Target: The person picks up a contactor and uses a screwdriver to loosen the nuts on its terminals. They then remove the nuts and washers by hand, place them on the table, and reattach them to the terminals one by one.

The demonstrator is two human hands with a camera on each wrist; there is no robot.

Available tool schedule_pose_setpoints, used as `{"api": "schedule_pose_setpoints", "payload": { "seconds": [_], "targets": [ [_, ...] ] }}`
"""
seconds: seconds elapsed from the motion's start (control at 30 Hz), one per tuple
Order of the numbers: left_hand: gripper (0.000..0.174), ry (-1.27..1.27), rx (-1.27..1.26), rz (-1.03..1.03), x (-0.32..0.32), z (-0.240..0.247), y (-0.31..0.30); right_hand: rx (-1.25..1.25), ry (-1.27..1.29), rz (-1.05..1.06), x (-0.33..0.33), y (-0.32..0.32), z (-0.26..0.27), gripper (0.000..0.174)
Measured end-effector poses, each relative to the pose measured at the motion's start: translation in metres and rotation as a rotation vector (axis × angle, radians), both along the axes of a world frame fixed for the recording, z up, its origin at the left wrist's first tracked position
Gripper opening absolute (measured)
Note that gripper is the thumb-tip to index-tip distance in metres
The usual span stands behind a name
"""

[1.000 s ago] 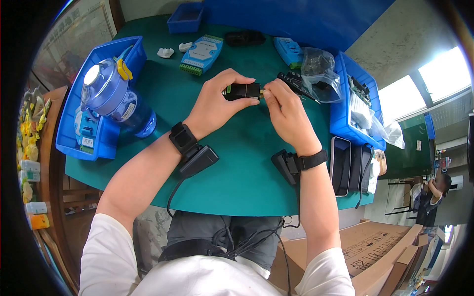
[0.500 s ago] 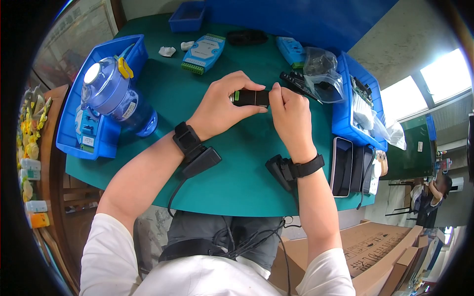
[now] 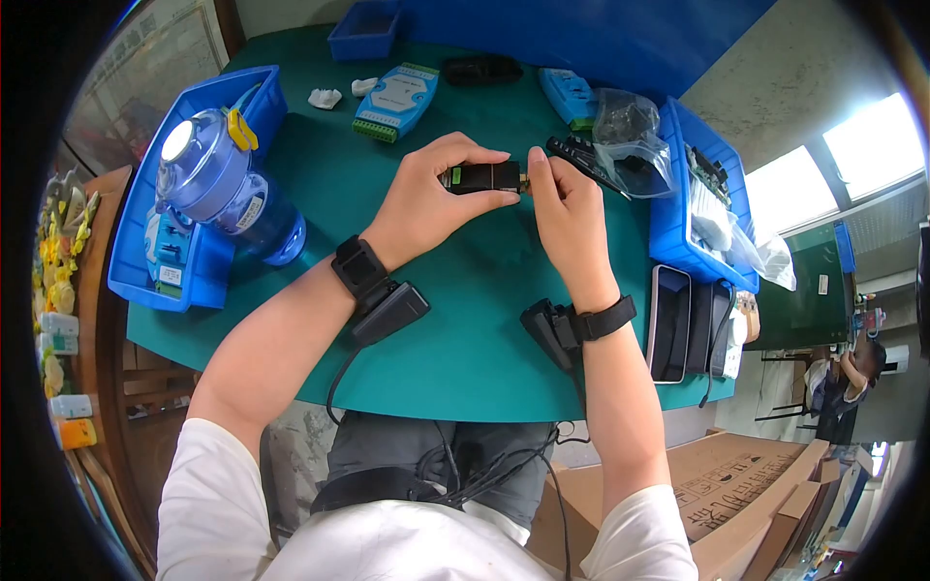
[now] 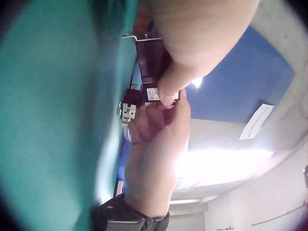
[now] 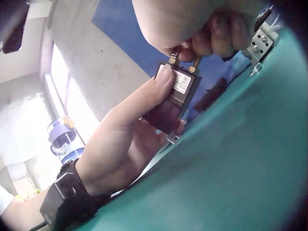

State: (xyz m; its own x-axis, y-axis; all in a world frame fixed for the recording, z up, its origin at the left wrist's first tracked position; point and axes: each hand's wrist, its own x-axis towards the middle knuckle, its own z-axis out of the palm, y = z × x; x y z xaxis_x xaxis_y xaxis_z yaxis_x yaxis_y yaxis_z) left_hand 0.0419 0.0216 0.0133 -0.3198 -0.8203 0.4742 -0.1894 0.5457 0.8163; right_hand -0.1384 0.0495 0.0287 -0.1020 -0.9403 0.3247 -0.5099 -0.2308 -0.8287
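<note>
My left hand (image 3: 421,198) grips a small black rectangular module (image 3: 484,177) between thumb and fingers, above the green table. A white printed label (image 5: 182,83) covers part of its face, and a bent metal tab (image 5: 173,138) sticks out at one end. From the opposite end rise two brass terminals (image 5: 194,66) with nuts. Curled around these terminals, my right hand (image 3: 573,218) pinches at their tips; its fingers hide what lies between them. Both hands meet near the middle of the table, thumbs close together.
At the left, a blue water bottle (image 3: 242,194) stands by a blue bin (image 3: 126,266). Another blue bin (image 3: 668,218) holds parts and bags on the right. Blue-white modules (image 3: 397,102), a black multi-part item (image 3: 586,163) and a phone (image 3: 668,324) lie around.
My right hand has turned at the wrist, its thumb now pointing farther up. Half a second ago its fingers covered the module's end; now brass shows there again. The left hand keeps its grip.
</note>
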Motion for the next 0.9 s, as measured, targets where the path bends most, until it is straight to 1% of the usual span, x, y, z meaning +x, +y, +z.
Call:
{"api": "schedule_pose_setpoints", "payload": {
  "seconds": [0.07,0.27,0.37,0.47,0.57,0.67,0.77,0.9],
  "targets": [
    [0.039,-0.006,0.003,0.008,0.001,0.000,0.000,0.020,-0.107,0.027,0.001,-0.002,-0.005,0.042],
    [0.038,-0.008,0.004,0.053,0.002,-0.001,-0.001,0.024,-0.131,0.142,0.002,-0.005,-0.014,0.037],
    [0.038,-0.022,-0.006,0.055,0.001,-0.001,0.000,0.029,-0.136,0.125,0.003,-0.004,-0.013,0.037],
    [0.037,-0.028,0.000,0.052,0.001,-0.001,0.000,0.086,-0.158,0.095,0.004,-0.003,-0.011,0.038],
    [0.037,-0.033,-0.021,0.051,0.001,-0.001,0.000,0.040,-0.155,0.095,0.003,-0.007,-0.018,0.040],
    [0.037,-0.044,-0.003,0.043,0.001,-0.001,-0.001,0.181,-0.231,0.107,0.001,-0.006,-0.014,0.041],
    [0.037,-0.049,0.011,0.039,0.001,0.001,0.000,0.229,-0.276,0.145,-0.005,-0.009,-0.018,0.042],
    [0.037,-0.055,0.011,0.040,0.001,-0.001,-0.002,0.195,-0.331,0.181,-0.005,-0.011,-0.022,0.042]
  ]
}}
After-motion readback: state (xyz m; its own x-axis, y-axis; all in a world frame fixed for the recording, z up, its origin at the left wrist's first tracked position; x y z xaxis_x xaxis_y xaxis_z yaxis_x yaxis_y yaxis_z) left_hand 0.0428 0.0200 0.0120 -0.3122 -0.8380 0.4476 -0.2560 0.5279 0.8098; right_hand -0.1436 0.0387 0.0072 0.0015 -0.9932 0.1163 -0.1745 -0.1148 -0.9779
